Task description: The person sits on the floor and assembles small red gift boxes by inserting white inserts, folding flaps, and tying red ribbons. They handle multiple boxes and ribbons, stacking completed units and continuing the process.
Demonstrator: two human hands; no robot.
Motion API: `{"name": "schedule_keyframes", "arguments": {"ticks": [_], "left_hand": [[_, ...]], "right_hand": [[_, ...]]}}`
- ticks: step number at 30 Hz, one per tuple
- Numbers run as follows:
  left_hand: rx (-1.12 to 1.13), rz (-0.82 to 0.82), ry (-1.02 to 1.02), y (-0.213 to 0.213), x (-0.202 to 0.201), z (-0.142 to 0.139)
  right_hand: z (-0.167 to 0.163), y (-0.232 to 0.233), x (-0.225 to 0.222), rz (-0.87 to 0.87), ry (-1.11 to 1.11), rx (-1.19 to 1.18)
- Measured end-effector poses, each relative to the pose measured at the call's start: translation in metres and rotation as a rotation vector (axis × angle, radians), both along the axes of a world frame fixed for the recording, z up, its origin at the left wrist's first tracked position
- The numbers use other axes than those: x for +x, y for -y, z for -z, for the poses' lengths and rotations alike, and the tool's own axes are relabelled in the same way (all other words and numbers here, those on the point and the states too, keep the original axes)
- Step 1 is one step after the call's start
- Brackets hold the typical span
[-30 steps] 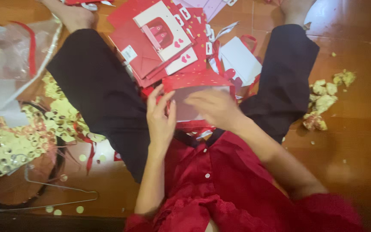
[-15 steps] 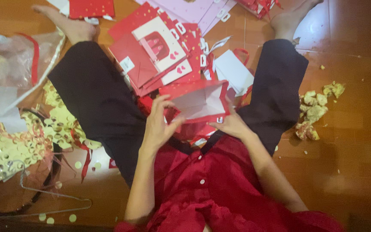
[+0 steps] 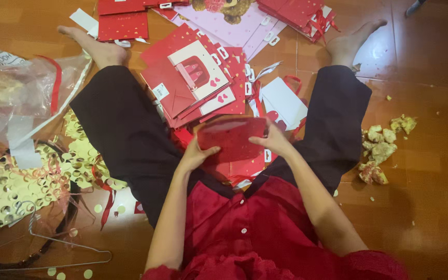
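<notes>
I sit on a wooden floor with my legs spread. Both hands hold one red paper gift bag (image 3: 230,138) over my lap. My left hand (image 3: 197,154) grips its lower left edge, and my right hand (image 3: 271,141) grips its right edge. Just beyond it, between my legs, lies a fanned stack of flat red gift bags (image 3: 193,83), the top one with a cream panel and hearts. A white bag with red handles (image 3: 283,103) lies to the right of that stack.
More red bags (image 3: 123,23) and pink bags (image 3: 229,21) lie near my feet. Clear plastic wrapping (image 3: 22,98) and gold perforated sheets (image 3: 6,192) with a wire hanger (image 3: 53,243) are at left. Crumpled yellowish scraps (image 3: 382,150) sit by my right leg.
The bag in my hands has turned from showing its pale open inside to showing a red face. The view has tilted up, so more of the bags by my feet show.
</notes>
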State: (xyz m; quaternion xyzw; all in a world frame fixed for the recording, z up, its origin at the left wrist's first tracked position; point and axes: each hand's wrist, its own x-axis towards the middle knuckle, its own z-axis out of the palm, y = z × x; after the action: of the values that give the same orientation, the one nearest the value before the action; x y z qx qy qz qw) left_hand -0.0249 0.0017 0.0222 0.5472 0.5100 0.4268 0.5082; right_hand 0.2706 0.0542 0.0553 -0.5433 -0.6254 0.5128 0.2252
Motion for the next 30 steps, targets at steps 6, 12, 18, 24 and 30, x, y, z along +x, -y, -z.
{"name": "schedule_keyframes", "arguments": {"ticks": [6,12,18,24,30], "left_hand": [[-0.267,-0.056,-0.355,-0.012,-0.001,0.035],[-0.096,-0.184,-0.530,-0.001,0.002,0.038],[0.115,-0.183,-0.614,0.002,0.001,0.041],[-0.281,-0.166,0.205,0.008,0.018,0.034],[-0.126,-0.198,0.233,0.016,0.028,0.018]], "right_hand": [[0.048,0.004,-0.012,-0.112,0.089,0.017],[0.055,0.007,-0.020,-0.035,-0.141,-0.009],[0.047,0.009,-0.014,0.149,-0.172,-0.050],[0.042,0.012,-0.014,0.273,-0.567,-0.083],[0.048,0.013,-0.013,0.226,-0.243,0.087]]}}
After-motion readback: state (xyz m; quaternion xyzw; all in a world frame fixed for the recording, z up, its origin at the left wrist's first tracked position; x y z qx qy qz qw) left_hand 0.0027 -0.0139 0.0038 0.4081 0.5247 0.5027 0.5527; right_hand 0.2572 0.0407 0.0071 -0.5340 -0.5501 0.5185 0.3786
